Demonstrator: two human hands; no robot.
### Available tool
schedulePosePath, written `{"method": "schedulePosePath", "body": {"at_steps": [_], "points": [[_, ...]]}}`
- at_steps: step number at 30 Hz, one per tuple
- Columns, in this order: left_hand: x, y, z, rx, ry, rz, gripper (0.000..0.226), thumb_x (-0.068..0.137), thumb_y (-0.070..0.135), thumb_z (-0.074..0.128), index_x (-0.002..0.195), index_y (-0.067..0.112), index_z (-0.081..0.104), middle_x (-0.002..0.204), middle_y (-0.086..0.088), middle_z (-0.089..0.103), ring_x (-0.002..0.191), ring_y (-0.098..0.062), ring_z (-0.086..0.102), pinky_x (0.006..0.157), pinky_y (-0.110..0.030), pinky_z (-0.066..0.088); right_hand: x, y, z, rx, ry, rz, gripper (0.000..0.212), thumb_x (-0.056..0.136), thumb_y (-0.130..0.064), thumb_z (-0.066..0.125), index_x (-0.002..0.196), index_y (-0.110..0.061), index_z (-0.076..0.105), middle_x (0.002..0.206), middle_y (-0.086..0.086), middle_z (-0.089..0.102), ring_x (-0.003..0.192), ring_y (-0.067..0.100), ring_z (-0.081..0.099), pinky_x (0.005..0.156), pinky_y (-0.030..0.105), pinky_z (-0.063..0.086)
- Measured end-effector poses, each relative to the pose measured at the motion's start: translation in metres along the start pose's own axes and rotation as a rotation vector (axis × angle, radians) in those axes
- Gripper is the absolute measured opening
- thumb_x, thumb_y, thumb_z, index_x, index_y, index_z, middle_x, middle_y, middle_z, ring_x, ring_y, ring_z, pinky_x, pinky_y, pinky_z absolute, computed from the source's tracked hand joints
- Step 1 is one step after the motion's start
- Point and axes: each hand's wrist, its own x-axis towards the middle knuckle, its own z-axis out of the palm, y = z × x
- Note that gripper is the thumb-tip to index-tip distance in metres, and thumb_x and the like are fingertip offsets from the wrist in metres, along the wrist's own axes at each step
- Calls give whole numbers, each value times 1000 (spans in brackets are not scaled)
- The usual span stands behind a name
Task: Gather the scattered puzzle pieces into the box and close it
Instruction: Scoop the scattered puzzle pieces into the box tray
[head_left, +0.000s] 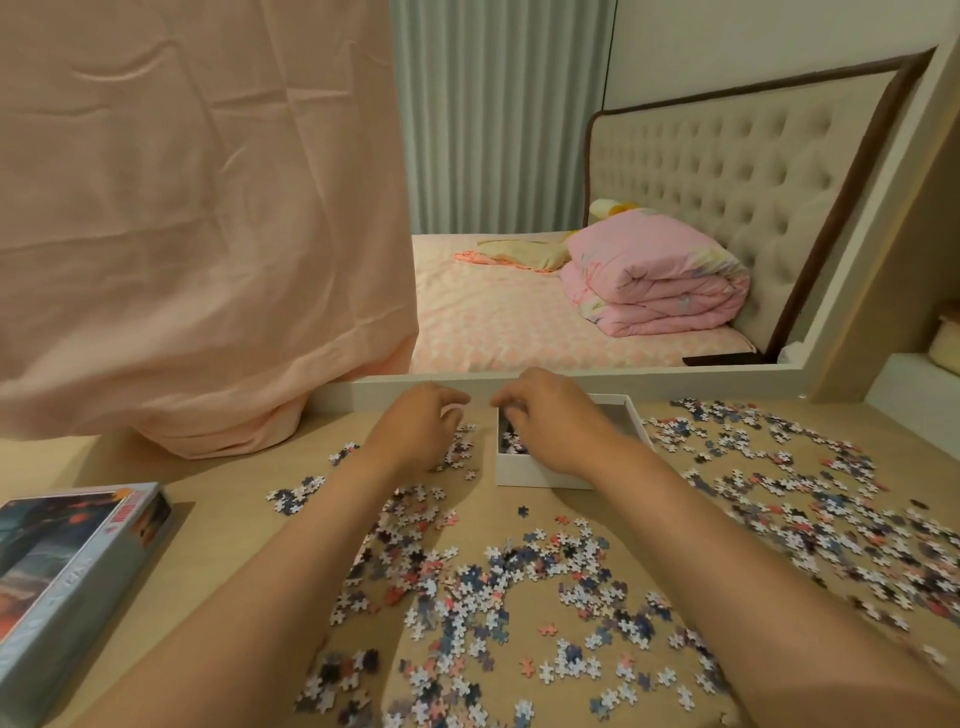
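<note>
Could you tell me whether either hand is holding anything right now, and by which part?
It cannot be told: the right hand curls over the open white cardboard box, the left hand over scattered jigsaw pieces, palms hidden.

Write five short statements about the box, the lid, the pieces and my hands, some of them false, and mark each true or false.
1. The white box stands open. True.
2. The right hand is over the box. True.
3. The printed lid sits on the box. False: it lies on the table at the far left, apart from the box.
4. Every piece is in the box. False: many puzzle pieces lie scattered on the table.
5. The left hand is left of the box, outside it. True.
</note>
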Motion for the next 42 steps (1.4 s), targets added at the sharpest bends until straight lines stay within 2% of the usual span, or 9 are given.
{"method": "schedulePosePath", "body": {"at_steps": [6, 9, 12, 17, 24, 27, 33, 38, 42], "points": [[-19, -62, -5, 342, -299, -144, 66, 95, 59, 38, 154, 40, 15, 164, -4, 7, 150, -28, 5, 120, -50, 12, 39, -54, 60, -164, -287, -31, 47, 96, -12, 54, 143, -16, 48, 143, 11, 45, 125, 32, 50, 105, 42, 43], [-28, -76, -9, 289, -388, -181, 84, 91, 69, 38, 155, 35, -3, 163, 2, -12, 150, -23, -10, 122, -46, 2, 57, -63, 83, -237, -363, 42, 57, 97, -20, 54, 151, -16, 34, 155, 13, 28, 139, 36, 33, 111, 50, 36], [-31, -85, -9, 291, -418, -156, 90, 89, 72, 36, 154, 30, -11, 162, 3, -17, 150, -19, -12, 122, -41, -1, 65, -59, 100, -278, -443, 128, 65, 100, -32, 46, 157, -23, 16, 165, 6, 4, 150, 33, 7, 116, 58, 21], [-20, -88, -7, 224, -409, -91, 92, 89, 65, 44, 156, 26, -6, 163, 4, -12, 150, -16, -9, 122, -36, 0, 58, -50, 114, -253, -447, 99, 60, 106, -33, 29, 159, -23, 4, 166, 4, -3, 152, 29, -2, 121, 52, 7], [-18, -76, -3, 121, -387, -10, 71, 94, 40, 52, 155, 25, 21, 163, 6, 13, 149, -15, 7, 119, -33, 9, 28, -54, 106, -222, -463, 71, 66, 101, -17, 41, 157, -7, 8, 164, 15, 5, 150, 35, 5, 122, 45, 12], [-35, -73, -9, 80, -352, 8, 68, 89, 32, 58, 151, 20, 34, 158, 5, 26, 145, -16, 17, 118, -31, 15, 10, -59, 99, -213, -491, 47, 66, 102, -16, 42, 157, -10, 7, 165, 15, 1, 151, 34, 2, 123, 45, 12], [-73, -57, -23, 57, -377, 19, 63, 84, 42, 64, 143, 25, 48, 148, 12, 40, 137, -12, 31, 115, -34, 25, -32, -53, 82, -135, -498, -36, 60, 105, -12, 37, 158, -23, 13, 166, 4, 1, 153, 21, 3, 122, 37, 11], [-95, -34, -31, 3, -397, 35, 73, 84, 40, 68, 149, 36, 34, 152, 13, 37, 135, -10, 40, 109, -26, 31, -58, -44, 54, -48, -436, -31, 47, 104, -22, 43, 148, -37, 39, 153, -2, 44, 132, 22, 48, 107, 35, 41], [-102, -30, -39, 100, -400, 40, 82, 84, 48, 66, 152, 39, 21, 159, 16, 16, 144, -13, 20, 116, -36, 24, -64, -38, 43, -42, -373, -34, 52, 98, -35, 56, 148, -34, 41, 149, -5, 44, 134, 17, 43, 110, 37, 38]]}}
